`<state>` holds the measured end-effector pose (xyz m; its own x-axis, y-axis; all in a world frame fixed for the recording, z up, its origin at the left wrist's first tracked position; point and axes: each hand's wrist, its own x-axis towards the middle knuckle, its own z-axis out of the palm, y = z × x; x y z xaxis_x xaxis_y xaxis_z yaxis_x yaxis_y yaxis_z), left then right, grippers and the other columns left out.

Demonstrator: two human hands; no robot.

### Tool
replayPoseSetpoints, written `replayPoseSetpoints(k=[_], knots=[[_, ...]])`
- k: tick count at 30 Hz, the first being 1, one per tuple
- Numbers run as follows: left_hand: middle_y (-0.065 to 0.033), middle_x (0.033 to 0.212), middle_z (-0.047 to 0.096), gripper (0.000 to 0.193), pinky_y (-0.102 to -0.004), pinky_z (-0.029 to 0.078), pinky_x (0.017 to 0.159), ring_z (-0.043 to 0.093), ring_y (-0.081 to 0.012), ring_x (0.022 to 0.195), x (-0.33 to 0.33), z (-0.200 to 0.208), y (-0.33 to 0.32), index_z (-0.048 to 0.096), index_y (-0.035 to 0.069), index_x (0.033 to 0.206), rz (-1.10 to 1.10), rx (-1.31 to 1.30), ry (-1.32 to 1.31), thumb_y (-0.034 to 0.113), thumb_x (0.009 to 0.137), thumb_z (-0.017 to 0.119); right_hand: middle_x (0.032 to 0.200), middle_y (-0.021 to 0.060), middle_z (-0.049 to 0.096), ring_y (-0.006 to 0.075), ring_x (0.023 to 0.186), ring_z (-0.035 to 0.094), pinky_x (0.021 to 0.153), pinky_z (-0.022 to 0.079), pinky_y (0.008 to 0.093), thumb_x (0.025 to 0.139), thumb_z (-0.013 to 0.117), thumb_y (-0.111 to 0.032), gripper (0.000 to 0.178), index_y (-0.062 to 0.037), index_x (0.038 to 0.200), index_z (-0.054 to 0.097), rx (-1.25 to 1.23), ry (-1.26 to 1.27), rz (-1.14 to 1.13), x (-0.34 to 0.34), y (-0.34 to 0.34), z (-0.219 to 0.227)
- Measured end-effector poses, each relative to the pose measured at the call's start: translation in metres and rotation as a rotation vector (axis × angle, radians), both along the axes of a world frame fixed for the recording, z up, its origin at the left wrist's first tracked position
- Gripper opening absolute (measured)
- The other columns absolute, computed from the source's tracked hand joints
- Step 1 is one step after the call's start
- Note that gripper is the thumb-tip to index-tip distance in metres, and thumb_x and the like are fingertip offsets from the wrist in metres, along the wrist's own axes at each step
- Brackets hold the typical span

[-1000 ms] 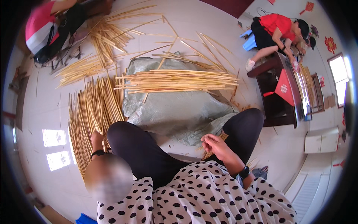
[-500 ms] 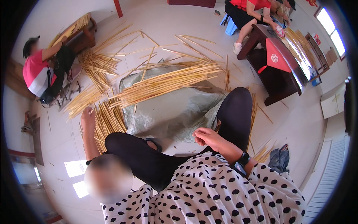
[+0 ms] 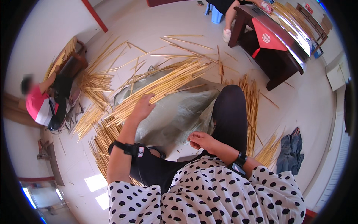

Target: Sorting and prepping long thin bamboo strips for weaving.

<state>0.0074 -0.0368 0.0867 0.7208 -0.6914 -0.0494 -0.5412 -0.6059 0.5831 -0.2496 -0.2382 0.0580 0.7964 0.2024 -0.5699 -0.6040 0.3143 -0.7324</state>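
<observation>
A loose bundle of long straw-yellow stalks (image 3: 164, 84) lies slantwise over a greyish-green plastic sheet (image 3: 167, 115) in front of me. My left hand (image 3: 143, 107) is at the near edge of this bundle, its fingers apart and reaching toward the stalks; whether they touch is hard to tell. Close to my lap, above the sheet's near edge, my right hand (image 3: 201, 142) is curled closed, and anything inside it is hidden. More stalks (image 3: 106, 140) lie beside my left leg, partly covered by my left arm.
Stalks (image 3: 251, 108) lie along my right leg, near dark crumpled cloth (image 3: 291, 151). Scattered stalks (image 3: 97, 84) reach toward a seated co-worker (image 3: 41, 102) at left. A dark wooden table (image 3: 276, 59) with a red cloth stands far right, a person's leg (image 3: 230, 18) beside it.
My left hand has moved right, from the left ends of the stalks to the bundle's near edge, and its fingers have opened. My right hand stays curled near my lap. The view has shifted.
</observation>
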Motion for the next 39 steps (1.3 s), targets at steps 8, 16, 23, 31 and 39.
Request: replayPoseSetpoints(k=[8,16,23,31,39], knots=[[-0.0172,0.102,0.057,0.032,-0.0403,0.048,0.080,0.060,-0.0304,0.090,0.013,-0.091,-0.075,0.055,0.008,0.111,0.131,0.023,-0.119,0.012,0.080,0.062,0.072,0.0032,0.055,0.0089,0.059,0.046,0.051,0.037,0.0228,0.093,0.048,-0.020,0.021,-0.0017,0.097,0.056,0.066,0.030,-0.065,0.000,-0.017,-0.013],[-0.0115,0.068,0.066,0.013,-0.0308,0.051,0.060,0.065,-0.0187,0.061,0.011,-0.066,-0.072,0.060,0.002,0.094,0.312,-0.236,0.064,0.009,0.082,0.060,0.072,0.0030,0.055,0.0088,0.058,0.045,0.051,0.038,0.0227,0.093,0.048,-0.018,0.021,-0.0010,0.099,0.057,0.039,0.014,-0.062,0.003,-0.017,-0.010],[-0.0108,0.083,0.066,0.016,-0.0254,0.053,0.063,0.065,-0.0150,0.069,0.009,0.045,-0.008,0.059,-0.001,0.102,0.351,-0.646,0.372,0.005,0.091,0.049,0.070,0.0031,0.052,0.0096,0.058,0.044,0.052,0.036,0.0232,0.095,0.046,-0.019,0.019,-0.0014,0.098,0.053,0.001,-0.068,-0.074,0.012,-0.015,0.011],[-0.0116,0.086,0.064,0.017,-0.0261,0.053,0.065,0.064,-0.0164,0.071,-0.011,0.047,0.064,0.056,0.000,0.103,0.255,-0.986,0.823,0.012,0.092,0.053,0.086,0.0066,0.053,0.0113,0.064,0.046,0.058,0.039,0.0240,0.092,0.054,-0.016,0.044,-0.0053,0.131,0.035,0.024,-0.304,-0.345,0.035,-0.007,0.064],[-0.0076,0.085,0.065,0.022,-0.0253,0.051,0.067,0.064,-0.0130,0.074,-0.023,0.042,0.082,0.060,0.002,0.102,0.022,-0.565,0.864,0.019,0.089,0.058,0.083,0.0013,0.054,0.0115,0.067,0.048,0.062,0.040,0.0245,0.093,0.054,-0.020,0.020,-0.0094,0.110,0.054,0.118,-0.451,-0.563,0.049,-0.006,0.080]])
